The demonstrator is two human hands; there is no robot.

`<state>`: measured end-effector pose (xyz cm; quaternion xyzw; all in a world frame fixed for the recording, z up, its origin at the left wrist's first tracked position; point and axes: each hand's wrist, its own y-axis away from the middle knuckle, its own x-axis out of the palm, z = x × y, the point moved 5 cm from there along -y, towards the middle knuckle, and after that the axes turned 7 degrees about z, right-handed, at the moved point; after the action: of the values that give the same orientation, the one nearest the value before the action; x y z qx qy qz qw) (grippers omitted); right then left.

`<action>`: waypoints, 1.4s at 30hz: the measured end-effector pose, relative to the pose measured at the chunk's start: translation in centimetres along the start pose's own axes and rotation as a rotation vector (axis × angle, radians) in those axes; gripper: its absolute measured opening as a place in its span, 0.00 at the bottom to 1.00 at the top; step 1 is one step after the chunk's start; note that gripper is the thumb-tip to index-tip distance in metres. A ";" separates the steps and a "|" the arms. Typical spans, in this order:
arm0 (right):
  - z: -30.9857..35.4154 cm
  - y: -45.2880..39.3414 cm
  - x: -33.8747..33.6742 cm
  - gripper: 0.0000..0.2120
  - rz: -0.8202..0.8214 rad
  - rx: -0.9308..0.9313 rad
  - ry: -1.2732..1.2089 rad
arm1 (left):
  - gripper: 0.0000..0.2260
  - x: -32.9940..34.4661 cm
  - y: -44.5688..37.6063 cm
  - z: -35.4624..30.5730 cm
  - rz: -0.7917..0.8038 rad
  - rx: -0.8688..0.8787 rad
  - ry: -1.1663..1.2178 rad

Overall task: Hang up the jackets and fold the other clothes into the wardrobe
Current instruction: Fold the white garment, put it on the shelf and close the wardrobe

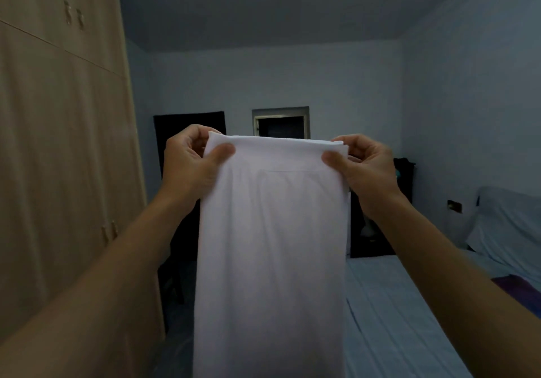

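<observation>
Hands are being held up in front of the person, and both are being closed on one piece of clothing. The left hand (193,158) is being pinched shut on the top left corner of a white garment (269,246), with the thumb in front and the fingers behind. The right hand (360,161) is being pinched shut on the top right corner in the same way. The cloth is being held up in the air between the two hands, and it is hanging straight down in a long, narrow strip. Its sides look as if they are already being kept folded in, because the top edge is looking thick and layered. So this one piece is being judged as partly folded, with the fold from top to bottom not yet done.

The wardrobe (64,143) is being seen on the left, just beside the left arm, and its doors are being kept shut. Nothing is being put inside it right now. The bed (395,304) is being seen on the right, below the right arm. Something purple (518,290) is being left on the bed near the edge of the view; what it is cannot be told. No jackets are being seen, so how many are being hung up cannot be told. Most of the job is being judged as not yet done.
</observation>
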<state>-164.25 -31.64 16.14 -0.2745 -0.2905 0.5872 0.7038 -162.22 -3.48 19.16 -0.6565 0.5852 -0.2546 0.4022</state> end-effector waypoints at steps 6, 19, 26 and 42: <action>-2.6 4.3 -1.4 0.12 0.069 0.154 0.023 | 0.08 0.3 3.9 3.1 0.110 -0.086 0.106; -11.5 6.5 -1.7 0.13 0.074 0.346 0.040 | 0.07 3.2 7.2 12.2 0.217 -0.294 0.165; -22.7 1.0 -1.6 0.10 -0.028 0.469 0.182 | 0.06 7.9 3.5 23.3 0.224 -0.437 0.023; -30.6 -13.2 -1.6 0.10 0.024 0.106 0.081 | 0.08 12.5 -7.6 32.7 0.061 -0.216 0.107</action>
<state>-133.28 -36.74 4.75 -0.2639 -0.2272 0.5985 0.7215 -129.29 -8.20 5.88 -0.6633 0.6496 -0.2126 0.3048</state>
